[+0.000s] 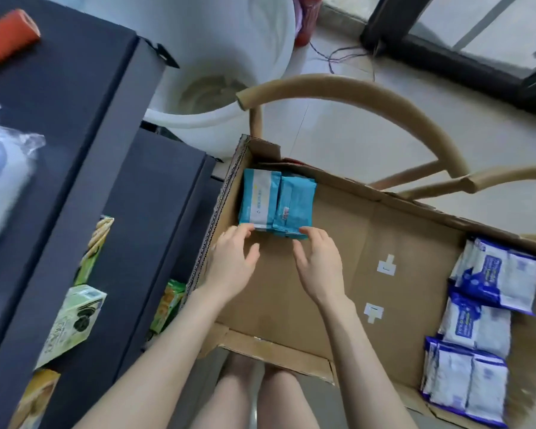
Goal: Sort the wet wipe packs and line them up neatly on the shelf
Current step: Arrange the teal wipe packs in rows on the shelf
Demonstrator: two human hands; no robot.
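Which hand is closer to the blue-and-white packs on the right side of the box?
Right. The right hand touches the teal packs, well left of the blue-and-white packs; the left hand is even farther left, also at the teal packs.

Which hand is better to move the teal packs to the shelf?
Probably left: the left hand touches the teal packs, and the shelf lies on its side. The right hand touches them too, but farther off.

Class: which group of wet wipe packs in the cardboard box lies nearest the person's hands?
The teal packs in the far left corner; left hand and right hand touch their near edge. The blue-and-white packs lie apart on the right.
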